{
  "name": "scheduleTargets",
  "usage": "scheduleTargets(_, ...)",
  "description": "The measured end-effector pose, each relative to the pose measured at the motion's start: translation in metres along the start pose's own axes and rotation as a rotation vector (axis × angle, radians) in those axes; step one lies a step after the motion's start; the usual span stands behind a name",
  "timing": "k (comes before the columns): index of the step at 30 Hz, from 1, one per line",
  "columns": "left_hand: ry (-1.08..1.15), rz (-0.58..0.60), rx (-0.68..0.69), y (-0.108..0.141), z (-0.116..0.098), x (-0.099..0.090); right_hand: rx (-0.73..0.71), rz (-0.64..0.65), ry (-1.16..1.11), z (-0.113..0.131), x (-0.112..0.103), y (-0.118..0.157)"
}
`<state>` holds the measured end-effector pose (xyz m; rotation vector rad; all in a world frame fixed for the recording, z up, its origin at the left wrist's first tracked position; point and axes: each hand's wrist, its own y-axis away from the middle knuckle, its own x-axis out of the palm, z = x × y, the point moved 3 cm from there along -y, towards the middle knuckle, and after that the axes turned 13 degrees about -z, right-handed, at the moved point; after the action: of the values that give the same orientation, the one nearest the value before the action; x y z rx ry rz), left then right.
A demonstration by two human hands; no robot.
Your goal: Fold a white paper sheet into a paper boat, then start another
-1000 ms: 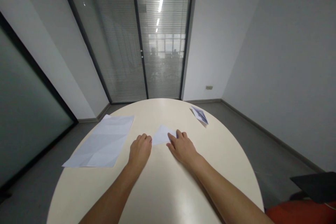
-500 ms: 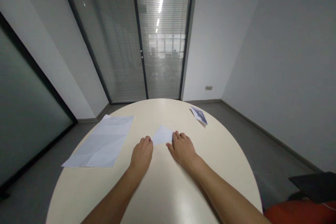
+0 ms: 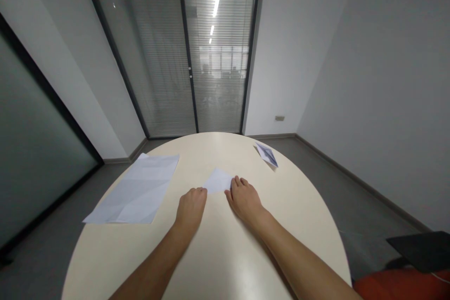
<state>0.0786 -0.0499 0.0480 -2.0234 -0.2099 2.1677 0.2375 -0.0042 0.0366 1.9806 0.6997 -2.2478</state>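
A small folded piece of white paper [image 3: 217,181] lies flat on the round table [image 3: 218,262], its top coming to a point. At its left corner is my left hand [image 3: 191,205], with fingers curled in and closed on the paper's edge. My right hand [image 3: 245,197] rests over the right corner, fingers stretched out and lying flat, the thumb a little apart along the lower edge. The fingertips of my left hand are partly hidden behind its knuckles. Both side corners of the paper are covered by the hands.
A large creased white sheet [image 3: 138,190] lies at the left of the table, one corner over the rim. Toward the far right edge sits a folded printed paper [image 3: 267,154], partly raised. A red chair [image 3: 404,285] and a dark flat object [image 3: 422,249] are at lower right.
My left hand has shifted slightly right along the paper's left corner, and its fingers have turned inward. My right hand has barely moved.
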Motion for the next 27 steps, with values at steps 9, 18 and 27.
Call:
scheduleTargets(9,-0.005,-0.024,0.005,-0.003,0.005,0.003,-0.005,-0.003,-0.002,-0.001,-0.002,-0.001)
scheduleTargets(18,0.018,-0.061,-0.014,0.0,-0.004,0.01,0.04,0.062,-0.006,0.005,0.005,0.003)
scheduleTargets(27,-0.011,-0.068,0.003,0.0,-0.005,0.017,-0.027,-0.012,0.002,-0.005,-0.001,-0.002)
